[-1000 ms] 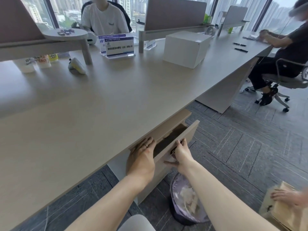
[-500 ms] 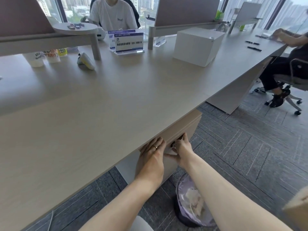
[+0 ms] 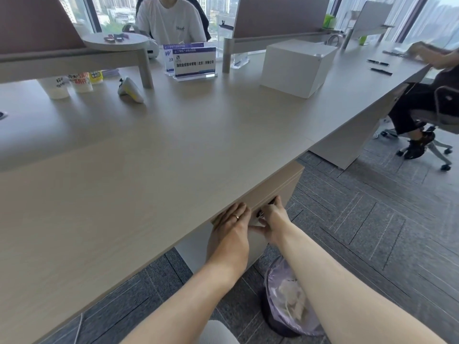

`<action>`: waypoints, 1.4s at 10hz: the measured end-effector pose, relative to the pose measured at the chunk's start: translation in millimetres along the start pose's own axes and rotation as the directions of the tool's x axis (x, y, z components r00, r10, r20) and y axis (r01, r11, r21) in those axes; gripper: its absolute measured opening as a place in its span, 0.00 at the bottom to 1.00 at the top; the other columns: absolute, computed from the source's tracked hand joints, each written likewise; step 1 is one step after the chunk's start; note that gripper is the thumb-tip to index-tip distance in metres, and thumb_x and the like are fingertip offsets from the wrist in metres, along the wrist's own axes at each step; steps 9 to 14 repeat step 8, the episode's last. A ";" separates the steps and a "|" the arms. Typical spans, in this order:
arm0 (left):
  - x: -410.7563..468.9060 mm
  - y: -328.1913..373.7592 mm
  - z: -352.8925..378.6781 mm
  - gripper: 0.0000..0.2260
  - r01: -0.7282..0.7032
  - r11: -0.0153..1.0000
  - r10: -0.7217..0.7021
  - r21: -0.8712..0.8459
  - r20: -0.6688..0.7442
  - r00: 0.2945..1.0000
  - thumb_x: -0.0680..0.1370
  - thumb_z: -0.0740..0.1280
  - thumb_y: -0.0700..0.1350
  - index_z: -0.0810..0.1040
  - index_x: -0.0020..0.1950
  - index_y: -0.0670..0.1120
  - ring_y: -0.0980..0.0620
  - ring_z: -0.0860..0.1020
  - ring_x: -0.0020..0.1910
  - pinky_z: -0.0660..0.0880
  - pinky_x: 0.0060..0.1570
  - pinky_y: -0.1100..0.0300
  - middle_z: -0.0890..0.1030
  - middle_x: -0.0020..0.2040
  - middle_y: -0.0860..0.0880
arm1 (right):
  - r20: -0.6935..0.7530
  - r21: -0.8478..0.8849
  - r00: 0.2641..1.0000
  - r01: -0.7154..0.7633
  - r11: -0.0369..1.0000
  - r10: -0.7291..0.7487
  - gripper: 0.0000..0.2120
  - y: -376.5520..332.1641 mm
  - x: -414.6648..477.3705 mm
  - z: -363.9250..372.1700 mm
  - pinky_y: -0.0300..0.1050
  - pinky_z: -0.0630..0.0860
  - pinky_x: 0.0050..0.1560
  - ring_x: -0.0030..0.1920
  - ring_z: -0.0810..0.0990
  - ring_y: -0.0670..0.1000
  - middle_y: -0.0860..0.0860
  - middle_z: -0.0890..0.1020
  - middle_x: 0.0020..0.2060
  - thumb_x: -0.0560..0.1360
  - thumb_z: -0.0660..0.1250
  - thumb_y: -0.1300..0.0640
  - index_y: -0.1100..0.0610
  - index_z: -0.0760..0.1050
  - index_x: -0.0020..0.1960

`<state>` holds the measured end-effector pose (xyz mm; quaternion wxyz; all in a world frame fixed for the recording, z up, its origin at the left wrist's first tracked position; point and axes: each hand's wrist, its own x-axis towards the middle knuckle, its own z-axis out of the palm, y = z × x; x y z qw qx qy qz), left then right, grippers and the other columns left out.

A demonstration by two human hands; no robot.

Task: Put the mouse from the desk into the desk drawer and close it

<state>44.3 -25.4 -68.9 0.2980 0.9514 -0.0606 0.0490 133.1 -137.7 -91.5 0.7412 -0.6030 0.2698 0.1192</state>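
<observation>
At the lower centre of the frame we press our left hand [image 3: 229,234] flat, fingers spread, against the drawer [image 3: 275,194] under the tabletop [image 3: 149,157], our right hand [image 3: 273,222] curled at its handle, seemingly seating it flush; the mouse is out of sight, presumably inside.

Pale wood-grain desk [image 3: 149,175], white box [image 3: 295,68] at one o'clock, grey striped carpet [image 3: 372,219], lilac bin liner [image 3: 275,276].

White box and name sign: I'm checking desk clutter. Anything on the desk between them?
Head view: bare desk between the white box and name sign.
</observation>
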 end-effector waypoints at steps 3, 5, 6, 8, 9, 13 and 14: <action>-1.9 3.0 0.6 0.33 0.007 1.000 -0.007 0.015 -0.001 1.000 0.76 0.52 0.30 0.56 0.80 0.47 0.55 0.52 0.81 0.40 0.72 0.67 0.57 0.82 0.51 | 0.041 0.046 0.999 -0.015 0.999 0.013 0.18 -2.2 -0.7 -4.8 0.69 0.79 0.46 0.52 0.73 0.59 0.56 0.74 0.51 0.78 0.49 0.71 0.49 0.68 0.51; -0.9 3.0 -2.6 0.34 0.018 1.000 -0.019 0.011 0.062 0.998 0.76 0.54 0.29 0.56 0.81 0.47 0.55 0.52 0.81 0.46 0.78 0.62 0.57 0.82 0.51 | 0.045 0.056 0.998 -0.050 0.997 0.047 0.22 -13.8 -16.0 -8.9 0.74 0.75 0.54 0.56 0.72 0.59 0.55 0.73 0.57 0.77 0.55 0.66 0.46 0.72 0.63; 2.1 5.7 -10.6 0.34 0.041 0.999 -0.043 0.019 0.132 0.990 0.76 0.54 0.29 0.55 0.81 0.47 0.55 0.50 0.81 0.48 0.79 0.58 0.54 0.83 0.51 | -0.028 -0.050 0.998 -0.054 0.997 0.053 0.26 -40.3 -40.8 -18.2 0.66 0.76 0.57 0.59 0.68 0.59 0.53 0.69 0.68 0.79 0.60 0.54 0.46 0.62 0.76; -3.9 26.0 -34.2 0.33 0.080 0.995 -0.060 -0.053 0.305 0.950 0.77 0.53 0.34 0.54 0.81 0.52 0.50 0.51 0.81 0.51 0.79 0.53 0.54 0.83 0.50 | 0.037 -0.275 0.922 0.380 0.883 -0.385 0.28 -109.7 -138.2 -66.5 0.62 0.72 0.67 0.73 0.67 0.55 0.51 0.62 0.78 0.82 0.60 0.48 0.46 0.56 0.80; -3.9 26.0 -34.2 0.33 0.080 0.995 -0.060 -0.053 0.305 0.950 0.77 0.53 0.34 0.54 0.81 0.52 0.50 0.51 0.81 0.51 0.79 0.53 0.54 0.83 0.50 | 0.037 -0.275 0.922 0.380 0.883 -0.385 0.28 -109.7 -138.2 -66.5 0.62 0.72 0.67 0.73 0.67 0.55 0.51 0.62 0.78 0.82 0.60 0.48 0.46 0.56 0.80; -3.9 26.0 -34.2 0.33 0.080 0.995 -0.060 -0.053 0.305 0.950 0.77 0.53 0.34 0.54 0.81 0.52 0.50 0.51 0.81 0.51 0.79 0.53 0.54 0.83 0.50 | 0.037 -0.275 0.922 0.380 0.883 -0.385 0.28 -109.7 -138.2 -66.5 0.62 0.72 0.67 0.73 0.67 0.55 0.51 0.62 0.78 0.82 0.60 0.48 0.46 0.56 0.80; -3.9 26.0 -34.2 0.33 0.080 0.995 -0.060 -0.053 0.305 0.950 0.77 0.53 0.34 0.54 0.81 0.52 0.50 0.51 0.81 0.51 0.79 0.53 0.54 0.83 0.50 | 0.037 -0.275 0.922 0.380 0.883 -0.385 0.28 -109.7 -138.2 -66.5 0.62 0.72 0.67 0.73 0.67 0.55 0.51 0.62 0.78 0.82 0.60 0.48 0.46 0.56 0.80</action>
